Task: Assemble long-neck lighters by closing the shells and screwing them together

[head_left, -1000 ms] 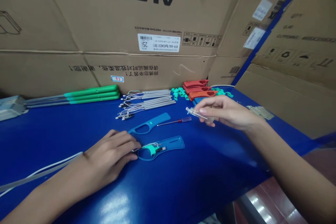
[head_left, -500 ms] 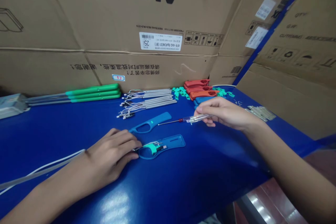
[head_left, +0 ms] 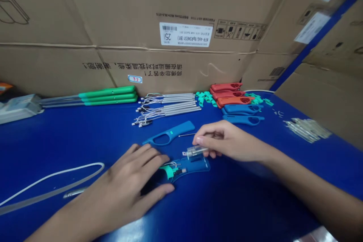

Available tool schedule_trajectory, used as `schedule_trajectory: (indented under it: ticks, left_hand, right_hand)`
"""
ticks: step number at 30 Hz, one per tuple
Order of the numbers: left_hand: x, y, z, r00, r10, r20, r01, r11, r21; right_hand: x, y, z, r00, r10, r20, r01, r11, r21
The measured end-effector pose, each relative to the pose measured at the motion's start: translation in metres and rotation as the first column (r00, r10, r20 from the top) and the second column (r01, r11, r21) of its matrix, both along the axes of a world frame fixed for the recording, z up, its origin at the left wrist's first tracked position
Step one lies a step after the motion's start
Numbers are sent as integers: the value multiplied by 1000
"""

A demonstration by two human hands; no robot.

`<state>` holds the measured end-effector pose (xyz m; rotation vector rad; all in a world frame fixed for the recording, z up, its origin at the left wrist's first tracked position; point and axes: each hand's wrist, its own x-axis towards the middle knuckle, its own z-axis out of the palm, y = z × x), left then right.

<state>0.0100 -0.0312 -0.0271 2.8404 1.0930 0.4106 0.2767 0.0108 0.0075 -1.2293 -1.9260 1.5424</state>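
My left hand is closed around the near blue lighter casing half, thumb on the near edge and fingers on the far edge. In that casing sit a green trigger, thin wires and a small black piece. Out past my wrist lies the end of a metal tube. My right hand pinches a clear plastic fuel tank above the casing's wide end. It also holds a thin screwdriver, whose shaft points left; its handle is hidden. A second blue casing half lies just behind.
Behind are metal tubes with wires, green caps, red casings, blue casings and clear tanks. Green-handled lighters lie at left. A white cable crosses the left. Cardboard walls the back.
My right hand has moved left and down, bringing the clear tank over the near casing. My left hand has spread wider over the casing. The camera view has shifted.
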Motion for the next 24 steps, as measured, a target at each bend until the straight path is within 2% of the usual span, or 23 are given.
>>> schedule_trajectory:
  ticks: [4, 10, 14, 18, 24]
  left_hand:
    - [1, -4, 4, 999, -38, -35, 35, 997, -68]
    - [-9, -9, 3, 996, -59, -70, 63, 997, 55]
    - [-5, -11, -1, 994, -58, -97, 65, 996, 68]
    - [5, -11, -1, 991, -90, -101, 92, 996, 11]
    - [9, -16, -5, 998, -38, -48, 36, 999, -37]
  right_hand:
    - [-1, -10, -13, 998, -24, -61, 19, 996, -84]
    - [-6, -23, -11, 997, -42, -63, 36, 995, -94]
    - [-8, -29, -18, 999, 11, -51, -13, 999, -35]
    - [-9, -30, -22, 998, 5, -55, -3, 1000, 29]
    - [-10, -31, -23, 999, 25, -41, -22, 996, 87]
